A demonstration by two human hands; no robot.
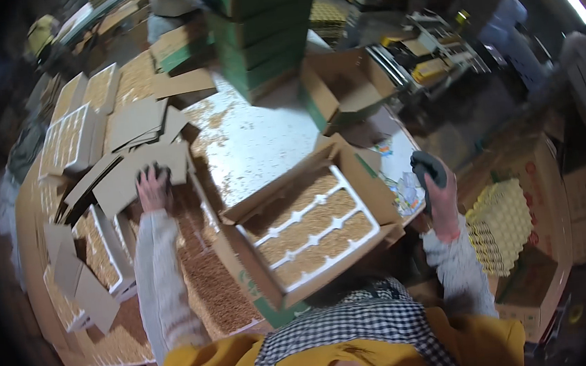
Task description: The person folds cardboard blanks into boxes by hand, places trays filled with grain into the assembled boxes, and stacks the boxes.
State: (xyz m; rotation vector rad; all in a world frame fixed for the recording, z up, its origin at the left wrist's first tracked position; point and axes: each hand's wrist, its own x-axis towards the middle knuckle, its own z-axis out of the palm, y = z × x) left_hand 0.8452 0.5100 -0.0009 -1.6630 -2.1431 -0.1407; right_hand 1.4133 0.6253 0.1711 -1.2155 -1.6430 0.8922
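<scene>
My left hand (153,187), in a dark-fingered glove, lies with spread fingers on a flat grey-brown cardboard sheet (118,183). More cardboard sheets (138,123) are piled just beyond it. My right hand (437,190) is raised off to the right with its gloved fingers curled; nothing shows in it, though its palm side is partly hidden. Between my arms stands an open cardboard box (354,177) with green bands. Inside it sits a white divided tray (313,240), its rows filled with straw-coloured loose material (304,221).
Filled white trays (69,141) crowd the left side. An open box (347,85) and a tall stack of green-brown boxes (268,37) stand on the white tabletop (251,134). Small packets (408,193) lie by its right edge. Yellow egg trays (501,226) are stacked at right.
</scene>
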